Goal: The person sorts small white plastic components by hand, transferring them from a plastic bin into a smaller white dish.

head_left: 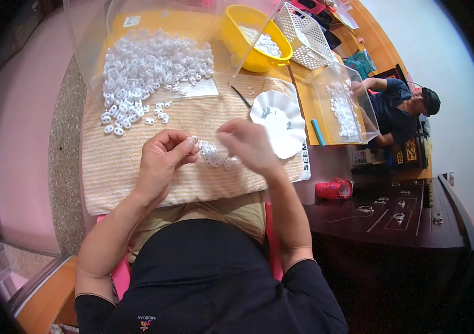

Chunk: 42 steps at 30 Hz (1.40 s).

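Observation:
My left hand [162, 164] is raised over the striped cloth, thumb and forefinger pinched together; whatever lies between the tips is too small to make out. To its right my right hand [250, 146] is smeared by motion, close to a white plate with a wavy rim [279, 146]. Small dark bits [273, 113] lie on that plate. On the cloth between my hands sits a cluster of small white two-holed pieces [209, 155], with a few more [231, 162] beside it. A large heap of similar white pieces [153, 61] spills forward from a clear plastic box [89, 50].
The striped cloth [131, 183] covers the table's near part. Behind stand a yellow basin [231, 33] with white pieces and a white perforated basket [309, 42]. At right, a person [401, 108] reaches into another clear box [368, 111]; a blue-green stick [318, 132] lies nearby.

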Available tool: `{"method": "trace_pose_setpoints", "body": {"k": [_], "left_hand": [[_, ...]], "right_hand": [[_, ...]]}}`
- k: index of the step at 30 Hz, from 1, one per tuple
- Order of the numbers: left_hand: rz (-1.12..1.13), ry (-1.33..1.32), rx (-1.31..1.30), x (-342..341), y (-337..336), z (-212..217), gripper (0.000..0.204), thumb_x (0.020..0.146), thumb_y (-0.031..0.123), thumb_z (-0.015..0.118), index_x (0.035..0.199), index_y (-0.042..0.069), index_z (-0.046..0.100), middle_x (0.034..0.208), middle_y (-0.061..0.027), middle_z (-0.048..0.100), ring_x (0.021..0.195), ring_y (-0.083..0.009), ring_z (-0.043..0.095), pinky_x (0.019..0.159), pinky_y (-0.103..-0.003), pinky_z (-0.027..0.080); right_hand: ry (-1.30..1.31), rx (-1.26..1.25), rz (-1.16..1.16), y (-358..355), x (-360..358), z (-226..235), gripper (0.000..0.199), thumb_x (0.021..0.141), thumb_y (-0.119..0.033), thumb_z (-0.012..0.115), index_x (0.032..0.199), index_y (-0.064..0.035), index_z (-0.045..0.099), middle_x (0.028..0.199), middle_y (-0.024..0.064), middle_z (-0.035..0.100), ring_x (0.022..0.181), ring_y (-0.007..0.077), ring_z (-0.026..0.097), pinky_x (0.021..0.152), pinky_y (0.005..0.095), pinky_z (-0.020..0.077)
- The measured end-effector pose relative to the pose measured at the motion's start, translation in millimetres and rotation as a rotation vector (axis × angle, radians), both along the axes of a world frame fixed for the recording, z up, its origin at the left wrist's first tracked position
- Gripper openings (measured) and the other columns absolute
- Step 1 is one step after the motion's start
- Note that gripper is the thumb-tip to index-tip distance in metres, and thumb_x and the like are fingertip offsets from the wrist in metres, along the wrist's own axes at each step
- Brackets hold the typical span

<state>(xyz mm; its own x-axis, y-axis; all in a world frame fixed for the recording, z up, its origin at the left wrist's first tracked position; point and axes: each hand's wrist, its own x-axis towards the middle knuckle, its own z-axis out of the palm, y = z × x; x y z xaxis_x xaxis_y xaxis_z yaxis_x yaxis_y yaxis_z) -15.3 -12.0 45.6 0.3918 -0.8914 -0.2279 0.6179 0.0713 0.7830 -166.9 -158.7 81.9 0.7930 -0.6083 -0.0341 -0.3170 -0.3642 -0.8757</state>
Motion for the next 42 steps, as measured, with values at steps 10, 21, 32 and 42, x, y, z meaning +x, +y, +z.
{"method": "trace_pose_setpoints", "body": {"k": [10,21,32,42], "left_hand": [[-0.051,-0.015,0.015,-1.7,-0.2,-0.9,0.01,0.088,0.007,0.067,0.095,0.001,0.063,0.083,-0.0037,0.065,0.076,-0.0093,0.063,0.071,-0.023,0.056],[-0.07,-0.133,-0.022,-1.8,-2.0,-9.2,0.009,0.085,0.003,0.069,0.092,0.002,0.063,0.081,-0.0035,0.064,0.071,-0.0098,0.061,0.069,-0.024,0.052],[-0.116,-0.045,0.032,-2.3,2.0,-1.9,0.023,0.088,0.005,0.065,0.11,-0.003,0.063,0.091,-0.009,0.067,0.081,-0.0138,0.066,0.079,-0.027,0.056],[-0.117,0.092,0.013,-2.3,1.8,2.8,0.017,0.09,0.006,0.064,0.105,-0.001,0.062,0.089,-0.0061,0.065,0.081,-0.0118,0.064,0.076,-0.026,0.056]], "right_hand": [[0.233,-0.585,-0.326,-125.6,-77.4,-10.2,0.019,0.082,-0.011,0.066,0.095,0.0039,0.067,0.078,0.0115,0.068,0.068,0.0179,0.063,0.064,0.0302,0.0505],[0.53,-0.723,-0.227,-140.4,-58.7,-7.8,0.021,0.076,-0.008,0.058,0.09,-0.0041,0.072,0.09,0.019,0.068,0.088,0.0353,0.065,0.081,0.041,0.0507],[0.688,-0.675,-0.121,-135.6,-55.0,3.2,0.022,0.072,-0.009,0.06,0.088,0.0008,0.07,0.084,0.0198,0.068,0.079,0.035,0.066,0.074,0.0398,0.0518],[0.07,-0.302,-0.157,-72.5,-63.5,-1.4,0.012,0.088,-0.004,0.06,0.096,0.0048,0.063,0.078,0.0076,0.065,0.067,0.0113,0.059,0.061,0.0249,0.0481]]}}
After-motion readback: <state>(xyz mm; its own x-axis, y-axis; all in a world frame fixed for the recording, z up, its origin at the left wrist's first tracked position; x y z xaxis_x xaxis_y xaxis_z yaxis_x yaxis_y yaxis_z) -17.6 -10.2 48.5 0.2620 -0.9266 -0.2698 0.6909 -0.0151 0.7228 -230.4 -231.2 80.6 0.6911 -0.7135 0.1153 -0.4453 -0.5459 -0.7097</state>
